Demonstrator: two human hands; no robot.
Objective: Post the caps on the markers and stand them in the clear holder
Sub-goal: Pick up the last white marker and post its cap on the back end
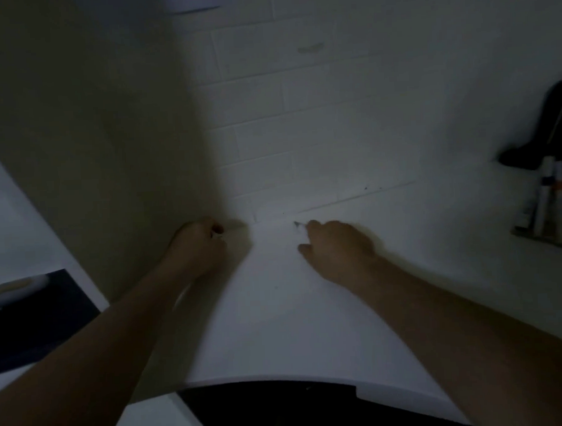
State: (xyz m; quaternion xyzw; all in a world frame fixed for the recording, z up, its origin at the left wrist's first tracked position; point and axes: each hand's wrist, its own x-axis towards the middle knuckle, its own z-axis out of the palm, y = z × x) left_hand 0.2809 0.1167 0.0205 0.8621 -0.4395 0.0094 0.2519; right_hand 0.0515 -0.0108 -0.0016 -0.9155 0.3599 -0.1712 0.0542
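The picture is dim and blurred. My left hand [197, 245] is curled into a fist at the back left of the white counter [277, 309], and a small dark red cap [218, 229] shows at its fingertips. My right hand [336, 246] lies a short way to the right with its fingers curled round a pale marker [298, 225], of which only the dark tip pokes out. The two hands are apart. At the far right stands the clear holder [531, 232] with several white markers [544, 198] upright in it.
A beige side panel [93, 140] rises just left of my left hand, and a tiled wall [301, 115] stands behind. A black object [556, 126] sits above the holder. A dark surface [43, 323] with a white-rimmed item [15, 288] lies lower left.
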